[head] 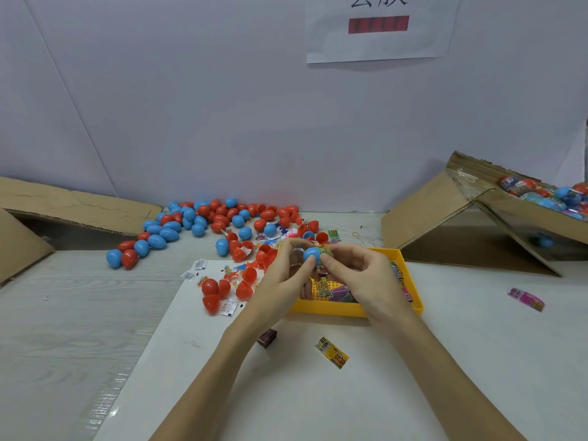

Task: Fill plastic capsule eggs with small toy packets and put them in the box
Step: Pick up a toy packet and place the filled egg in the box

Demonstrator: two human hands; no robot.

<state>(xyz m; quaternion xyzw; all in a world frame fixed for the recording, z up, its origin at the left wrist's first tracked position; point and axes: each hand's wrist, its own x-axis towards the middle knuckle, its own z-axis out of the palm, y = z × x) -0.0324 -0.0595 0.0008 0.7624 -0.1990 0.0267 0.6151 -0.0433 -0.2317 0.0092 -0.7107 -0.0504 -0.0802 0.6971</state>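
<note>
A pale wood-grain table [57, 329] carries a white sheet [286, 393] nearest the viewer, with a yellow toy packet [331, 352] and a small dark block [267, 338] lying loose on it. Above the yellow tray [331, 308], the left hand [283, 275] curls its fingers round a blue capsule half [311, 254], while the right hand [359, 272] pinches a printed packet [325, 251] against that half's opening; how far the packet is inside is hard to make out. The tray holds more bright packets, mostly hidden behind the hands. A pink packet [526, 299] lies apart to the right. Left of the tray sit red halves [211, 294] and small white slips [228, 307]. Farther back, a heap of blue and red eggs [203, 221] spreads toward the wall. At the far right, a tilted cardboard box [445, 211] holds filled eggs, cut off by the edge. Flattened cardboard [63, 208] lies at far left. A paper sign [378, 27] hangs on the white wall [191, 106], its top cropped
</note>
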